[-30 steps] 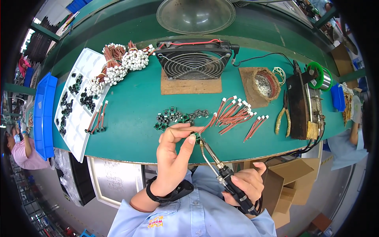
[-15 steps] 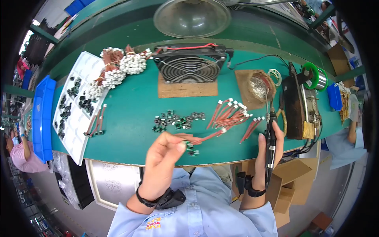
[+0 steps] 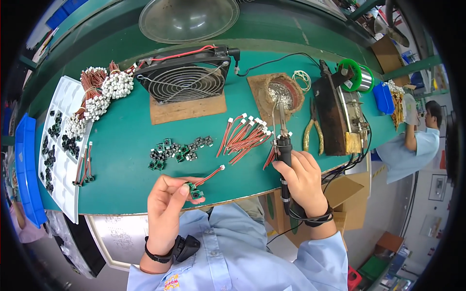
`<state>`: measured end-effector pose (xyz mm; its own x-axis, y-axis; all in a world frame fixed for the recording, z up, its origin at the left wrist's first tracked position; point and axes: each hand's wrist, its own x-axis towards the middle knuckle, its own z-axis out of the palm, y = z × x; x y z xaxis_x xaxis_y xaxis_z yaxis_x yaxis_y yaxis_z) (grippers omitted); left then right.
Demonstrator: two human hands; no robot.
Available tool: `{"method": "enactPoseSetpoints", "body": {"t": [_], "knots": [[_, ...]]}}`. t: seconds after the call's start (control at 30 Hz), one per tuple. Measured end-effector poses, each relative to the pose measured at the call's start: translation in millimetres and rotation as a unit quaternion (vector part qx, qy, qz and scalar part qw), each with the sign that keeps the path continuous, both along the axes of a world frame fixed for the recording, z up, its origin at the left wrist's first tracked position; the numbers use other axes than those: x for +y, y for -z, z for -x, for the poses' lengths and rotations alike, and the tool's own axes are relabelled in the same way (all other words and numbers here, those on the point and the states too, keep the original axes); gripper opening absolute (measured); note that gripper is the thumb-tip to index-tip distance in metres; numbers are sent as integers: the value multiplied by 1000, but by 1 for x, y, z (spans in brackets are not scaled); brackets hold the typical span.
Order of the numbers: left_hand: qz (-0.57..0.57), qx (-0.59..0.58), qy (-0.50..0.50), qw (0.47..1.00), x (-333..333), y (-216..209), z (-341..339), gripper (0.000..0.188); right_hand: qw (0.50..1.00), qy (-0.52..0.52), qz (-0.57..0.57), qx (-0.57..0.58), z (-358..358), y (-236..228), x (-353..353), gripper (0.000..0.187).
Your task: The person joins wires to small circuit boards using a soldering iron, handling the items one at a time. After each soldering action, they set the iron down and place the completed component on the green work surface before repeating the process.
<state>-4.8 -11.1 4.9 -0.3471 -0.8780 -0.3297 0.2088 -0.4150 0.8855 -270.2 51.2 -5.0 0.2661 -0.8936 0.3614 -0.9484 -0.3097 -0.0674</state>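
My left hand [image 3: 167,199] pinches a small green circuit board [image 3: 195,191] near the table's front edge. From the board a red and dark wire lead [image 3: 209,176] runs up to a white plug. My right hand [image 3: 305,180] is closed around the black handle of a soldering iron [image 3: 284,151]. The iron's tip points away from me, over the round dish [image 3: 297,107] of silvery solder. Left of the iron lie several loose wire leads [image 3: 245,137] with white plugs. Several small boards [image 3: 177,151] sit beyond my left hand.
A black fan [image 3: 184,80] stands at the back. To the left are a white tray [image 3: 63,104] with dark parts, bundled leads [image 3: 97,99] and a blue bin [image 3: 26,169]. Pliers [image 3: 313,131], a dark metal block [image 3: 330,116] and a green solder spool [image 3: 357,75] are at right.
The view has swung right, so the table appears further left. My right hand has turned over the iron, whose tip has come further over the dish. My left hand has tilted the board into view.
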Motion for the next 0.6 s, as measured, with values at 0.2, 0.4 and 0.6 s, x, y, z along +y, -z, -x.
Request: {"method": "enactPoseSetpoints", "body": {"t": [0.2,0.4,0.6], "knots": [[-5,4,5,1000,0,0,-1,6,995,-65,66,33,6,7,-18,26],[14,4,-11,1000,2,2,2,9,987,8,3,-159,0,9,-13,44],[41,-31,3,999,3,2,2,12,836,41,54,-545,-60,7,-8,48]]}}
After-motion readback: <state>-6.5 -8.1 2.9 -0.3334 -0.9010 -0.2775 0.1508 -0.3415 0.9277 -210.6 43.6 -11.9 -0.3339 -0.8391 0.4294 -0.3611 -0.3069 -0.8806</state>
